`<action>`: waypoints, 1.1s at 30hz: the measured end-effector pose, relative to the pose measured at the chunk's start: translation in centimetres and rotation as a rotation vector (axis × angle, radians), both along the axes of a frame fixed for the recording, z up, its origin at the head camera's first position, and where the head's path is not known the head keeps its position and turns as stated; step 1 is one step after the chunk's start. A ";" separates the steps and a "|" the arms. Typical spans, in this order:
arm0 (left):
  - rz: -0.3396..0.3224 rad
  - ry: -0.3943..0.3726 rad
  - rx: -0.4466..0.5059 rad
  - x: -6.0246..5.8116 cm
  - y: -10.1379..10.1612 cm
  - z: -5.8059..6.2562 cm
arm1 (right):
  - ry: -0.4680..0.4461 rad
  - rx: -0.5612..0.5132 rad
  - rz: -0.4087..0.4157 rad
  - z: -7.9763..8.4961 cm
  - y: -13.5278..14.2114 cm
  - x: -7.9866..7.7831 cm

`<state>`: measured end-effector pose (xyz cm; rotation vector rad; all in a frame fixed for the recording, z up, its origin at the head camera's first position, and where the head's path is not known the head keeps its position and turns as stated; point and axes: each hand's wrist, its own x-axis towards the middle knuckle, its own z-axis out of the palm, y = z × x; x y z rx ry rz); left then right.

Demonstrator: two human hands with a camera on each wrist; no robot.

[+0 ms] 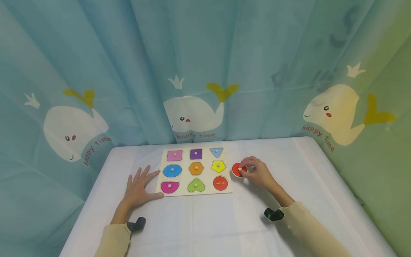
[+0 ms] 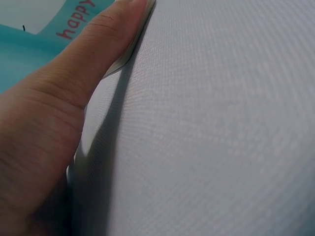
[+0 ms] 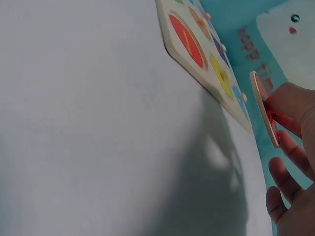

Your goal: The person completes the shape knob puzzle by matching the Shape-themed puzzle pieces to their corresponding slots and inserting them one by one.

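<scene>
A wooden shape puzzle board (image 1: 207,191) lies on the white table, with several knobbed pieces seated in it. At its near right corner the round red recess (image 1: 220,183), printed with a word, has no piece in it. My right hand (image 1: 258,175) pinches the knob of a red circle puzzle piece (image 1: 236,171) just right of the board; the right wrist view shows this piece (image 3: 263,110) tilted and raised off the table. With fingers spread, my left hand (image 1: 138,191) touches the board's left edge, and its thumb (image 2: 98,44) rests against the near left corner.
The white tablecloth (image 1: 205,225) stretches around the board. Behind and at both sides hangs a blue-green curtain (image 1: 205,43) printed with whales. Dark wrist cameras (image 1: 274,214) sit at both sleeves.
</scene>
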<state>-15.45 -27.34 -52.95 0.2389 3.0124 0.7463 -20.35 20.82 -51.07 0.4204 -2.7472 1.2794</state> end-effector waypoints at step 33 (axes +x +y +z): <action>-0.001 -0.003 0.000 -0.3 -0.2 -0.3 | -0.012 0.044 0.108 -2.3 -6.5 1.8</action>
